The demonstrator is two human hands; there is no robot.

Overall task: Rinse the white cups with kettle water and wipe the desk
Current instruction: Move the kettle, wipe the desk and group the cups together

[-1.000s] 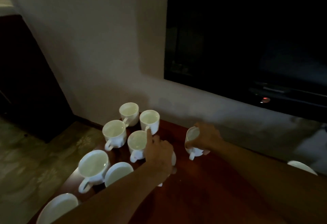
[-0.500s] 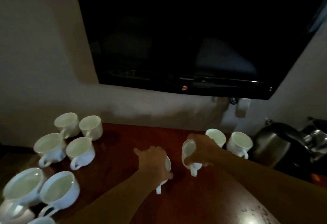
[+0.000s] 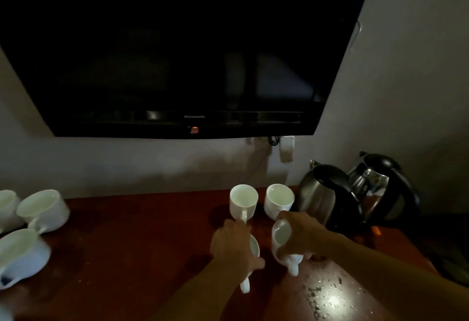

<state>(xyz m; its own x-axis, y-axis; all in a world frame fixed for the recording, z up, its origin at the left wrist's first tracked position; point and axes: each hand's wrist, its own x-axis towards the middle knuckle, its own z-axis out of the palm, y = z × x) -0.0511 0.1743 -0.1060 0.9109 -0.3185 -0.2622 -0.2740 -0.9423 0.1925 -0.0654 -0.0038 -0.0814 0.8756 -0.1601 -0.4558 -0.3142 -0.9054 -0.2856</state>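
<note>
My left hand (image 3: 233, 247) grips a white cup (image 3: 254, 247) from above, its handle pointing toward me. My right hand (image 3: 300, 234) grips a second white cup (image 3: 281, 240), tilted with its mouth to the left. Both are low over the dark red desk (image 3: 142, 257). Just behind them two more white cups (image 3: 243, 202) (image 3: 278, 200) stand upright. A steel kettle with a black handle (image 3: 322, 194) stands right of those, and a second kettle (image 3: 380, 186) behind it. Several white cups (image 3: 43, 209) sit at the desk's left end.
A dark wall-mounted TV (image 3: 182, 49) hangs above the desk. A white plug and cable (image 3: 286, 148) hang on the wall below it. Water droplets (image 3: 327, 295) glisten on the desk near my right forearm.
Both hands have carried their cups rightward from the left group to just in front of the two cups by the kettles. The view has swung right.
</note>
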